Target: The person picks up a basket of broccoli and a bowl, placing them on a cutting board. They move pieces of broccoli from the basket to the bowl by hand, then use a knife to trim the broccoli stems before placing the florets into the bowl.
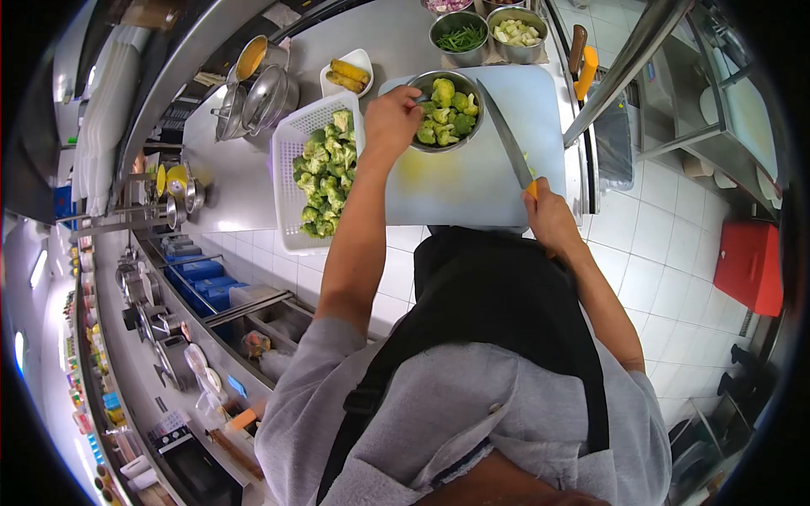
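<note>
My left hand [395, 123] is closed on the left rim of a round metal bowl [479, 135] of broccoli pieces [445, 113], which stands on a pale cutting board [472, 184]. In my right hand [550, 218] is the orange handle of a large knife [506, 133]; its blade points away from me, lying along the right side of the bowl. Small green bits are beside the blade. A white perforated basket [287, 169] holding more broccoli florets [326, 173] stands left of the board, next to my left forearm.
Behind the board are metal bowls of green strips [461, 40] and pale cubes [516, 34]. A white dish [361, 61] with yellow pieces and metal strainers [266, 97] stand at the back left. More knife handles [587, 72] show right of the board; a red bin [749, 268] stands farther right.
</note>
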Demonstrator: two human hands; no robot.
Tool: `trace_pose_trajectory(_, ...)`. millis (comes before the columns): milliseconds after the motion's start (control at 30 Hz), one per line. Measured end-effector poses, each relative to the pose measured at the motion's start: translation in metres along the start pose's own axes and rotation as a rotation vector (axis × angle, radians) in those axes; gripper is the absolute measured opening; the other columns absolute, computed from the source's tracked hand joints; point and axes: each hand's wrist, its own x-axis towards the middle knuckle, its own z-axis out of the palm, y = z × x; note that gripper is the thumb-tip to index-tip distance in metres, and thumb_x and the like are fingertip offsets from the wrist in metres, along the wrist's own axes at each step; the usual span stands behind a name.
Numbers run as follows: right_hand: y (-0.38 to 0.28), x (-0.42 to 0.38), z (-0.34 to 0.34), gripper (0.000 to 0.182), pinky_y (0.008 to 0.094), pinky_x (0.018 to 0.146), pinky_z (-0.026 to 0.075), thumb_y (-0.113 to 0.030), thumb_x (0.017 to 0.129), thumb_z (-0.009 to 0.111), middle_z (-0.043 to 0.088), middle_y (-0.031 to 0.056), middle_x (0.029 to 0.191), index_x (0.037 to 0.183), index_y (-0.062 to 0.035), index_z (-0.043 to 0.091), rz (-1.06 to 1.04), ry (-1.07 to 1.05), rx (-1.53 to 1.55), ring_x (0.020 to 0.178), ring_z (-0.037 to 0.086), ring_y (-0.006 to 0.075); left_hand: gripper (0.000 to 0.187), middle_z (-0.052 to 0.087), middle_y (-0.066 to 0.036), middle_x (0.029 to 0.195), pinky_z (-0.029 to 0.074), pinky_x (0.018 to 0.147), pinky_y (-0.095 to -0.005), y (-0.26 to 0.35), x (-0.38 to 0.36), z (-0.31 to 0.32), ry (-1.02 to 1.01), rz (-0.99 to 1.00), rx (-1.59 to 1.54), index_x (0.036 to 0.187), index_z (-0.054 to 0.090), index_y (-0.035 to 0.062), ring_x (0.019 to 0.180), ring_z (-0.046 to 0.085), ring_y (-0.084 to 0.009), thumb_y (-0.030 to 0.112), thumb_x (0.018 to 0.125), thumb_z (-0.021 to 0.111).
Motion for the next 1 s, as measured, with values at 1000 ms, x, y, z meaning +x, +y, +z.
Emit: trace_pose_trajectory(1000, -0.001, 0.0, -0.007, 0.034, 0.0613, 0.079, 0.053, -0.028, 0.107, 0.055, 0.07, 0.036, 0.088, 0.114, 0.0053, 0.051, -0.017, -0.01, -0.005, 0.087, 0.069, 0.0548, 0.016, 0.073, -0.006, 0.101, 0.06, 0.079, -0.0325, 0.032, -0.126, 0.122, -0.24, -0.365, -1.322, 0.111, 0.072, 0.0033, 0.085, 0.072, -0.0182, 0.008, 0.097, 0.076)
